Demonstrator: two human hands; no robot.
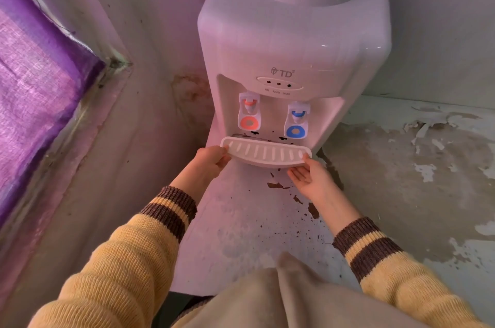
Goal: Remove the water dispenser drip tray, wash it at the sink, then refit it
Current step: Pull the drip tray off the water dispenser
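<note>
One white water dispenser stands on a desk whose pale coating is peeled and flaked in many patches; the empty bottle well at the top of the dispenser faces the camera. To the left, one window opening covered with purple fabric fills the edge of the view. Two yellow knitted sleeves with brown-striped cuffs, the left sleeve and the right sleeve, reach in from below.

One drip tray sits at the foot of the dispenser's recess, directly below the taps, its back edge against the dispenser front; whether it is fully seated cannot be told. It is white, wide and shallow, with a curved front, rounded corners and a single row of about nine slanted slots across its top.

Two hands hold the tray. The left hand is closed on its left end, fingers curled under the corner. The right hand grips the right end, thumb on the rim and fingers spread beneath the front edge.

Two taps occupy the recess: one red tap on the left, one blue tap on the right. Three small indicator lights sit in a row under the brand mark.
</note>
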